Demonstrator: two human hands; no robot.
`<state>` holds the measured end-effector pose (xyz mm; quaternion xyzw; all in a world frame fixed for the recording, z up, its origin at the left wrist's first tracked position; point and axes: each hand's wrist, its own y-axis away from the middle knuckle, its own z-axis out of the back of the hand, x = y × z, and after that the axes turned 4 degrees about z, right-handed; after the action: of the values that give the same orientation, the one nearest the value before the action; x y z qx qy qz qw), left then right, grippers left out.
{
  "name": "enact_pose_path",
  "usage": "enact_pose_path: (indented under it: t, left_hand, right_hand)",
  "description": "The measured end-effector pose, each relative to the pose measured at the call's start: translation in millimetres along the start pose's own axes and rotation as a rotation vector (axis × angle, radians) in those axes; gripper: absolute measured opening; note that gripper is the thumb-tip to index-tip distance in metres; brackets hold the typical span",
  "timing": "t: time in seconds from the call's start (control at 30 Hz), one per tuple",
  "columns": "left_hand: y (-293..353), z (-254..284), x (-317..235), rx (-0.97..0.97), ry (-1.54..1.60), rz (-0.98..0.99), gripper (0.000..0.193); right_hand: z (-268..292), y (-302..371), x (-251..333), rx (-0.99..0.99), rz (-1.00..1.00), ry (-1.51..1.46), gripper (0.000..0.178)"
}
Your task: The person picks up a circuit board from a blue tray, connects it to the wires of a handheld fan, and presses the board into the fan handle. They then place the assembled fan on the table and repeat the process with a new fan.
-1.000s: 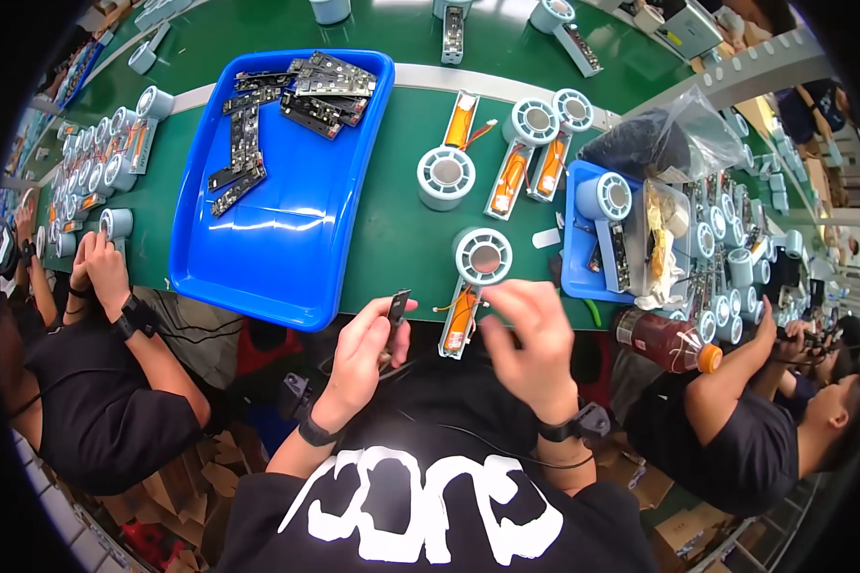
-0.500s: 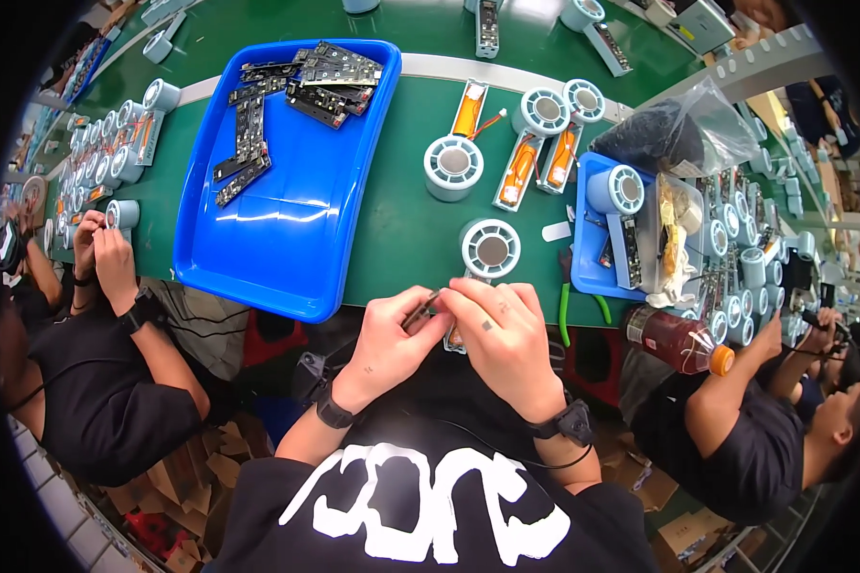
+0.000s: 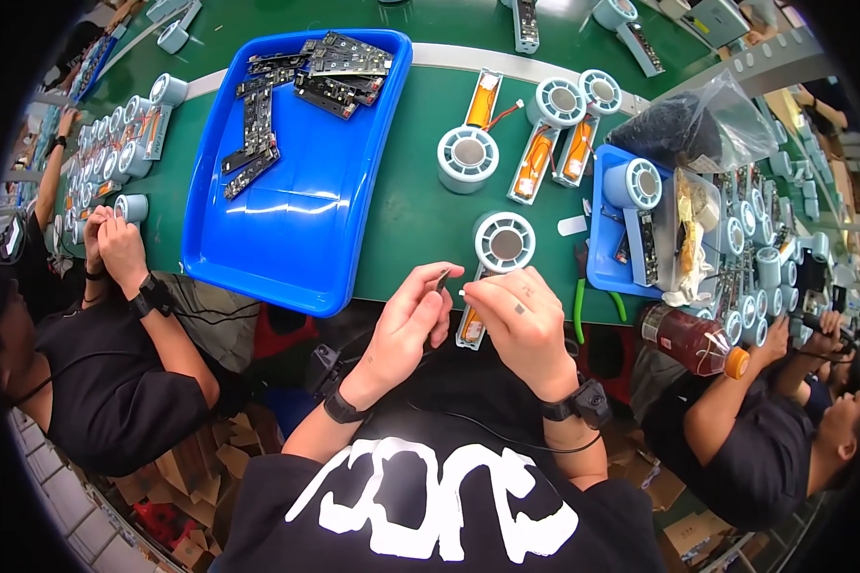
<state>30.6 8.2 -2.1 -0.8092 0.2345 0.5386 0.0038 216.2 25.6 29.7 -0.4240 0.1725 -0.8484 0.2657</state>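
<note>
My left hand (image 3: 412,313) pinches a dark circuit board (image 3: 443,279), seen nearly edge-on and mostly covered by the fingers. Close to its right, my right hand (image 3: 518,320) has fingertips closed on a small white plug (image 3: 462,292). Its wire is hidden. Under my hands lies a light-blue handheld fan (image 3: 504,242), its round head farther away and its handle (image 3: 470,329) toward me, with an orange battery partly visible inside. Beyond it rest several more fans with opened handles, one fan (image 3: 467,159) having a loose red wire.
At left, a blue tray (image 3: 296,294) holds several circuit boards (image 3: 344,72). On the right stand a smaller blue tray (image 3: 613,272), green-handled pliers (image 3: 580,306), a clear plastic bag (image 3: 726,124) and a bottle of red drink (image 3: 683,339). People work on both sides.
My hands have drawn apart; the board in my left hand and the white plug in my right now show separately. The whole view has shifted slightly.
</note>
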Motion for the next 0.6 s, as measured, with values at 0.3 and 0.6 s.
enact_pose_path:
  t: [0.3,0.6]
  left_hand:
    - [2.9,-1.0,-20.9,-0.076,-0.169,0.251,0.035]
    - [-2.2,-9.9,-18.5,-0.203,0.317,-0.004,0.030]
  right_hand:
    - [-7.4,1.7,-2.5,-0.056,-0.015,0.086,0.016]
    - [-10.6,1.0,-1.9,-0.082,-0.023,0.070,0.014]
